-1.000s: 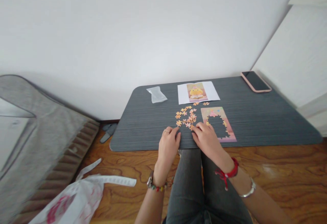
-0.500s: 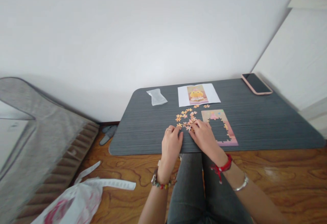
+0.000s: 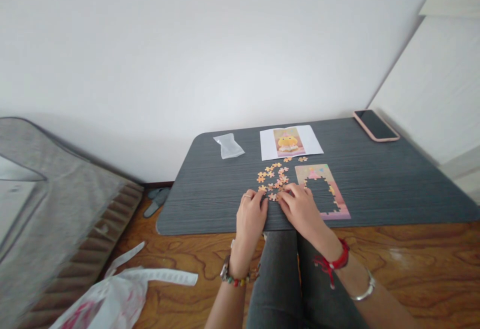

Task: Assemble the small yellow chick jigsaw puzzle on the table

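Loose jigsaw puzzle pieces [image 3: 270,174] in yellow and pink lie on the dark table in front of me. My left hand [image 3: 252,215] rests at their near left side, with bent fingers beside a yellow piece and thumb slightly apart. My right hand [image 3: 300,208] is at the near right side of the pieces, thumb and fingertips close together over a puzzle piece that they partly hide. A single pink piece [image 3: 273,197] lies between the two hands. Under the right hand's outer side is the partly assembled puzzle frame [image 3: 339,201], with a gap in its middle.
Behind the pieces lies a white sheet [image 3: 267,144] with a printed yellow character. A clear plastic bag [image 3: 229,146] is at the back left and a phone [image 3: 376,125] at the back right. The table's front edge [image 3: 210,233] runs close to my legs.
One pink piece has moved toward the front edge, out of the cluster. My right hand has shifted slightly, and the view has tilted a little. My left hand stays nearly in place.
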Tool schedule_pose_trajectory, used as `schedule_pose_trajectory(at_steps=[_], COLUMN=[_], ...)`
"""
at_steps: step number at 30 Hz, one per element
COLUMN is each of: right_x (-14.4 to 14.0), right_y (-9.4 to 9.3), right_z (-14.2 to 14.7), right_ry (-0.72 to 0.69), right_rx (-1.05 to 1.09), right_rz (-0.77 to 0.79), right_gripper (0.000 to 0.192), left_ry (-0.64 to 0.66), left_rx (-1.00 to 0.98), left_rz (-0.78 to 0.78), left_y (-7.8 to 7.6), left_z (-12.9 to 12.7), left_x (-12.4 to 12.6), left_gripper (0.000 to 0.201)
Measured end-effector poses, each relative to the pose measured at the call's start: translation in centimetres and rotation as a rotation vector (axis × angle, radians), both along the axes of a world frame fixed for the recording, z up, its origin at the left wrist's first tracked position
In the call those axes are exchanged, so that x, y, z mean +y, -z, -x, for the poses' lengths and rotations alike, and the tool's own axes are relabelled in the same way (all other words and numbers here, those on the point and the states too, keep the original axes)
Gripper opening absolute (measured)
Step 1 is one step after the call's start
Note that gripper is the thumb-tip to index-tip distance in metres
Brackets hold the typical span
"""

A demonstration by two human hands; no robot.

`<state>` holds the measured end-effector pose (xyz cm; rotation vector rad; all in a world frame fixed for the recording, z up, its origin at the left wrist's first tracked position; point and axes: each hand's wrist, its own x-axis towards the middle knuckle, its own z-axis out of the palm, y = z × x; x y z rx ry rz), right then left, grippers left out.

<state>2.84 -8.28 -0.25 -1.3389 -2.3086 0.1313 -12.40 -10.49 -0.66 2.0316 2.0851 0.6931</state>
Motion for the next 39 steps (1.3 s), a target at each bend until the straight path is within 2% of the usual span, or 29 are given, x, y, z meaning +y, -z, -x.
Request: schedule_pose_trajectory(at_steps=[4,11,16,18,23,28,32,39], right_x=[0.0,-0.6,-1.2,-1.5,-2.2,-2.5,-2.2,-2.2], right_y=[-0.2,0.6,0.2,0.0,-0.3,-0.9,-1.2,-1.2], right_z=[-0.9,-0.7,-0.6,-0.7,-1.1,-1.6,-1.5,-1.4], right_ry=[0.076,0.073,0.061,0.055,0.056,0.063,0.066,0.062], right_rx=[-0.058,-0.104,-0.069,-0.054,-0.014,0.012,0.025,0.036], right_rz=[0.009,-0.007,-0.039,-0.032,-0.009,-0.016,-0.034,-0.038], right_gripper=[0.017,0.012,0.014,0.014,0.015,0.015,0.014,0.013], left_ry=[0.000,0.034,0.144,0.225,0.369,0.392,0.412,0.372], left_rx=[-0.007,0.015,0.115,0.197,0.326,0.312,0.308,0.259], left_rz=[-0.006,-0.010,0.018,0.039,0.074,0.054,0.042,0.133], left_y=[0.1,-0.1,-1.8,-2.3,-2.0,-1.4,-1.8,-2.4], left_z=[0.1,0.6,1.2,1.3,1.0,0.8,1.1,1.3], left_x=[-0.1,0.9,4.3,6.1,9.2,9.6,9.7,9.7], left_gripper=[0.020,0.019,0.024,0.024,0.020,0.012,0.014,0.013])
